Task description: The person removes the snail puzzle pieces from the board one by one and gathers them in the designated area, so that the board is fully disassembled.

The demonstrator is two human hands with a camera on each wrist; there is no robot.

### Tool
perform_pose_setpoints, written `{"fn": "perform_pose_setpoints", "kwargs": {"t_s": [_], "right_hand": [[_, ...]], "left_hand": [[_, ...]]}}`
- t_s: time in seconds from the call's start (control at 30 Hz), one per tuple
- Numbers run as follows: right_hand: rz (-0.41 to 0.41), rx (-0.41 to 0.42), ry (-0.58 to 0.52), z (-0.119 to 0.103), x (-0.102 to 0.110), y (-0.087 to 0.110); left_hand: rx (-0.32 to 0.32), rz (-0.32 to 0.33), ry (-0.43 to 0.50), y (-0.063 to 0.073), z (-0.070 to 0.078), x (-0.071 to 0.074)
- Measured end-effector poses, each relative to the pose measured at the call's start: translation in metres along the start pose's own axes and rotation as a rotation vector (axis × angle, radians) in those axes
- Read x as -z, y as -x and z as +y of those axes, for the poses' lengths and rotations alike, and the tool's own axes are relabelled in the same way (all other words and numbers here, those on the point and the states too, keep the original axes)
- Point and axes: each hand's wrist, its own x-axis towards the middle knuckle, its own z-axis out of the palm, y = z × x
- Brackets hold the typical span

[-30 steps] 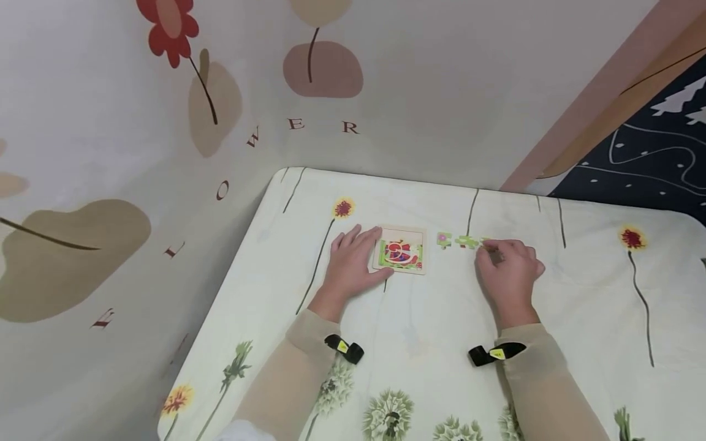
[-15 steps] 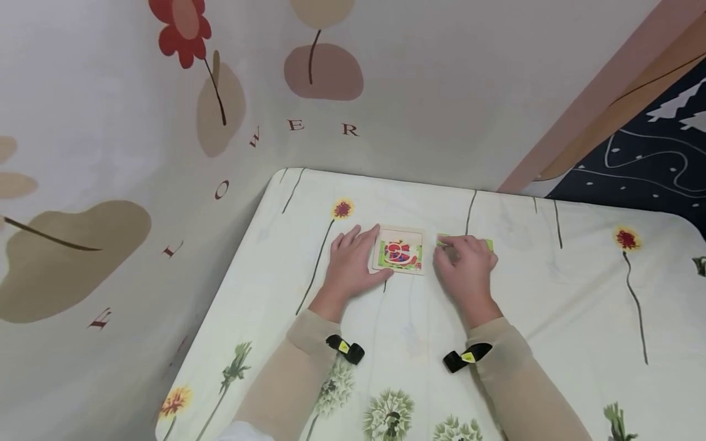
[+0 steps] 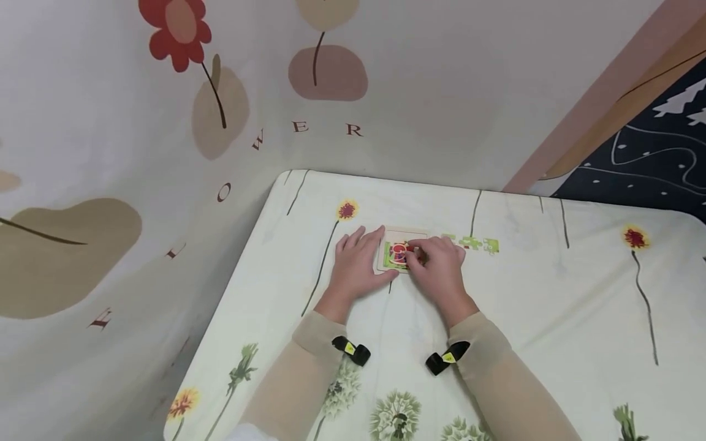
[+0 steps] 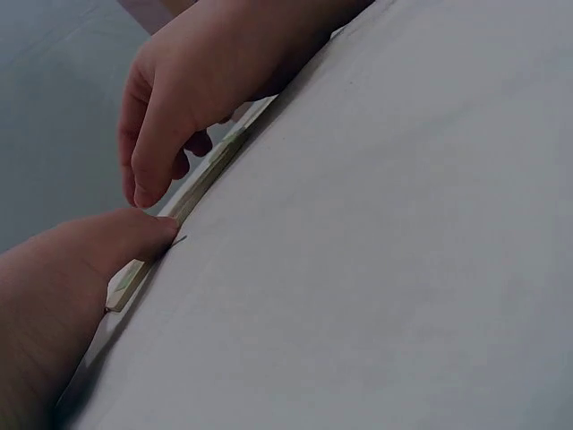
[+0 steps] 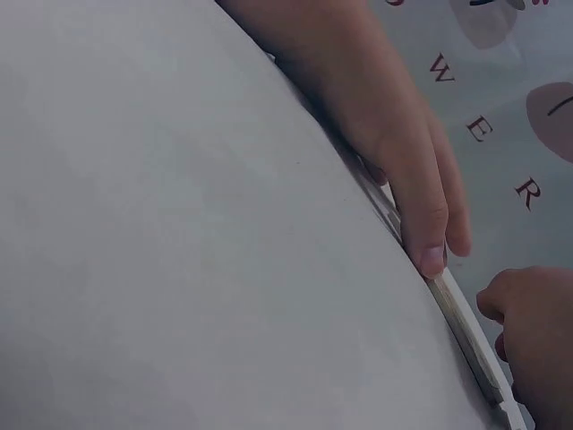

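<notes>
A small square jigsaw board lies on the cloth, its upper strip bare beige and the rest filled with a red and green picture. Beside it my left hand holds it, thumb on the near edge and fingers along the left side up to the far corner. My right hand hangs over the right part of the picture, thumb and index finger bent, with no piece showing between them. In the left wrist view the fingers of that right hand bend down close over the board.
Just right of the board, a row of green jigsaw pieces lies on the flowered tablecloth, its left end partly behind my right hand. A printed wall rises behind the table's far edge.
My right hand has moved left from the row of pieces to above the board, uncovering the row's right end. My left hand has stayed on the board.
</notes>
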Motion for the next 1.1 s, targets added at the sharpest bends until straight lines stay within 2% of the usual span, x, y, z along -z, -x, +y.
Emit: {"fn": "perform_pose_setpoints", "kwargs": {"t_s": [0.4, 0.67, 0.87, 1.1], "right_hand": [[-0.083, -0.019, -0.015, -0.009, -0.008, -0.007], [-0.194, -0.068, 0.07, -0.014, -0.011, -0.012], [-0.214, -0.109, 0.093, -0.016, -0.013, -0.013], [-0.217, -0.115, 0.099, -0.016, -0.014, -0.013]], "left_hand": [[-0.017, 0.008, 0.0, -0.001, -0.001, 0.0], [-0.013, 0.007, -0.007, -0.001, 0.0, 0.001], [-0.019, 0.01, -0.026, -0.001, 0.001, -0.001], [-0.013, 0.006, -0.038, -0.001, 0.0, -0.001]]}}
